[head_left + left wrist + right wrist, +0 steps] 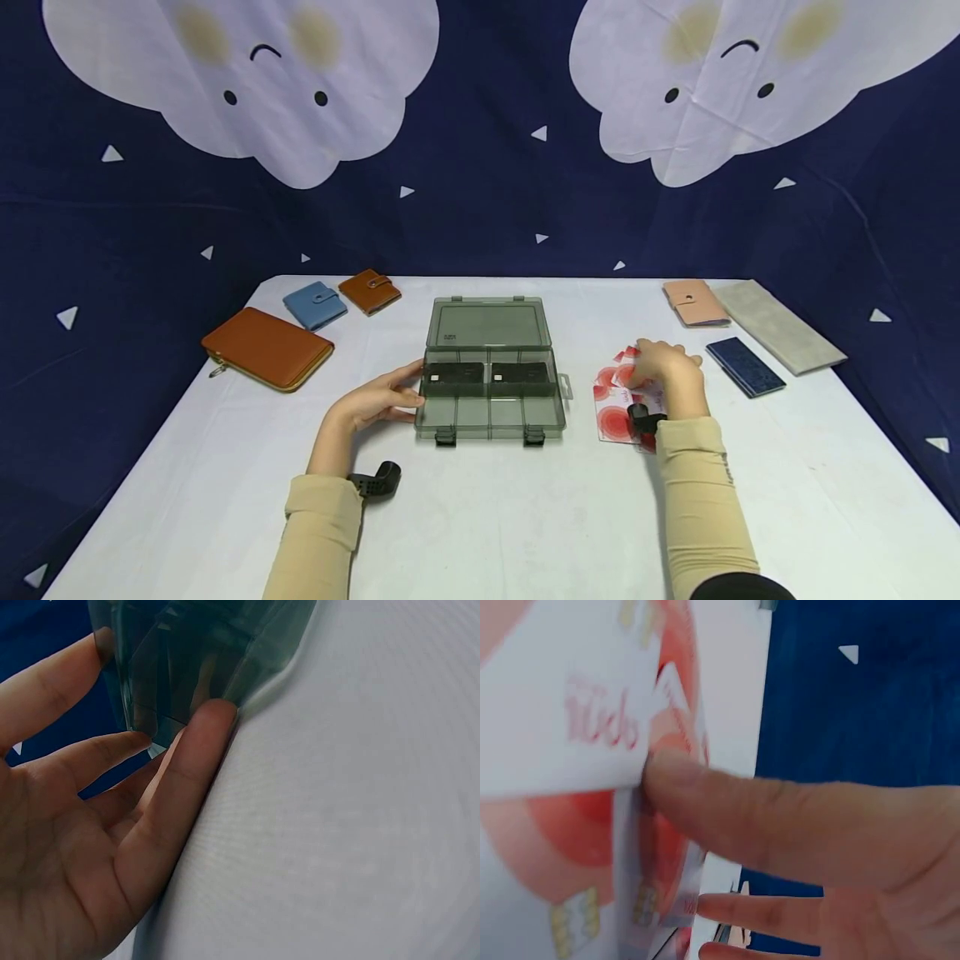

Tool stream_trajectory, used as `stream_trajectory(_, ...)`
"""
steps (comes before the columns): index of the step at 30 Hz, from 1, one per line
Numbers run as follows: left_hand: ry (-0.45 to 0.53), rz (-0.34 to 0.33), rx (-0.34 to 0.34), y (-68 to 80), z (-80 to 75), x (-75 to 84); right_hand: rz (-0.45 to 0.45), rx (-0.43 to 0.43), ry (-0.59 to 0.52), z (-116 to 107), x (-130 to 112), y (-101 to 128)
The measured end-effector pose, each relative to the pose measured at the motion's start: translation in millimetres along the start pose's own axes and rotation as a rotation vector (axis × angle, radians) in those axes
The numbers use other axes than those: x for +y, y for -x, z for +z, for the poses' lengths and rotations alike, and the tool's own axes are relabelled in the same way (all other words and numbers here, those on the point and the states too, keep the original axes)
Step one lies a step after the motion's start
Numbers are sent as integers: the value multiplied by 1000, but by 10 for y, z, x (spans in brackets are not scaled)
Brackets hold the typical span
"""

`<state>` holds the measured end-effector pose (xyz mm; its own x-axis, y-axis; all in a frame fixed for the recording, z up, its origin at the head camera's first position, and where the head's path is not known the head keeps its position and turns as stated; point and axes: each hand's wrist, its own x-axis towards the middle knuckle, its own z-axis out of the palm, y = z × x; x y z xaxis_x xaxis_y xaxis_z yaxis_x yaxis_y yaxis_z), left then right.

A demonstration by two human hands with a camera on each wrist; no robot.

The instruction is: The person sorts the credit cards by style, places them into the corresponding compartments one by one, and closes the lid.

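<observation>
Head view: you are steadying the open organizer box point(489, 392) while gathering red-and-white cards point(617, 408) beside it.

Your left hand point(378, 400) is resting with straight fingers point(196, 750) against the box's left wall; your right hand point(667, 375) is pinching the fanned cards, thumb point(727, 810) pressing on top. Two dark card stacks point(489, 377) are already filling the rear compartments; the front ones are looking empty, so the job seems about half done. The box's long axis is running left to right, lid lying away from you.
</observation>
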<state>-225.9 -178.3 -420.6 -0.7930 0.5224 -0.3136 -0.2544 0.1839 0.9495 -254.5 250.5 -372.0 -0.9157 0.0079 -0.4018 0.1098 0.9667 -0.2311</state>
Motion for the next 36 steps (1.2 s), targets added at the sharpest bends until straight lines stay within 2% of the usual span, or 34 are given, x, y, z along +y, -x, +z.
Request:
stream_trajectory(3,-2,-3,1,0,0,-2,12,5,1,12,11,-12)
stream_trajectory(6,0,-6,0,5,0,1,-30,27,-41,31,8,-33)
stream_trajectory(11,8,2,-7,-2,-9,-2,-222,77,-138,69,-18,-97)
stream_trajectory(13,10,3,-10,-4,-9,-2,-254,105,-140,80,-49,-115)
stream_trajectory(15,12,3,-11,-2,-6,2,-190,128,-117,92,-101,-116)
stream_trajectory(20,9,-3,-6,1,-2,5,112,86,-67,126,-258,-80)
stream_trajectory(23,6,-6,-6,-3,-1,3,154,55,-84,145,-296,-79)
stream_trajectory(28,0,-2,-9,-4,-5,1,57,82,-136,169,-261,-121)
stream_trajectory(36,4,2,-12,-7,-7,-4,-187,233,-222,186,-167,-202)
